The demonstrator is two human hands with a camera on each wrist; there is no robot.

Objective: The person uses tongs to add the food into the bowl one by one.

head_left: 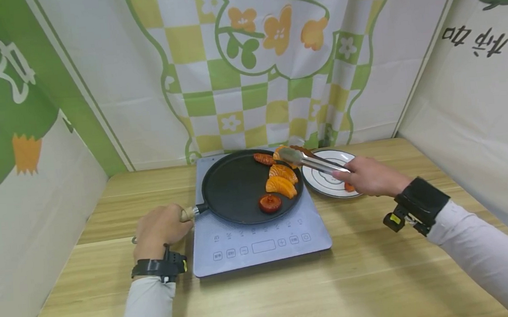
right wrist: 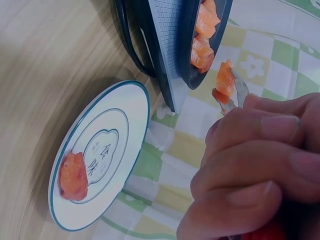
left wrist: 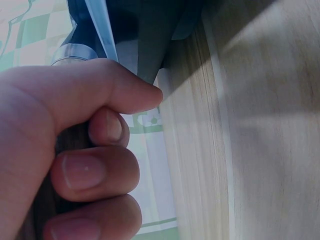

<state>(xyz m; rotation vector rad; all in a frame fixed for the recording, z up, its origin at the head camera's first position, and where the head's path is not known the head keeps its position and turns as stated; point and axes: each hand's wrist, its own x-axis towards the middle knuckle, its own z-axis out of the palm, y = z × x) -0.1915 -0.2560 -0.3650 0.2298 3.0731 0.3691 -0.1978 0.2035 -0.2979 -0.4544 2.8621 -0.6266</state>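
Observation:
My left hand grips the wooden handle of a round black frying pan, fingers curled round it in the left wrist view. In my right hand are metal tongs, reaching over the pan's far right edge. Their tips pinch an orange piece of food that looks like salmon. Inside the pan lie white-striped orange salmon slices, a ridged reddish piece and a round red piece. Beneath the right hand, a white plate holds one orange-red piece.
The pan stands on a flat grey induction cooker with touch buttons along its front. Both rest on a wooden table. A checked curtain hangs close behind, and printed cloth walls stand at both sides.

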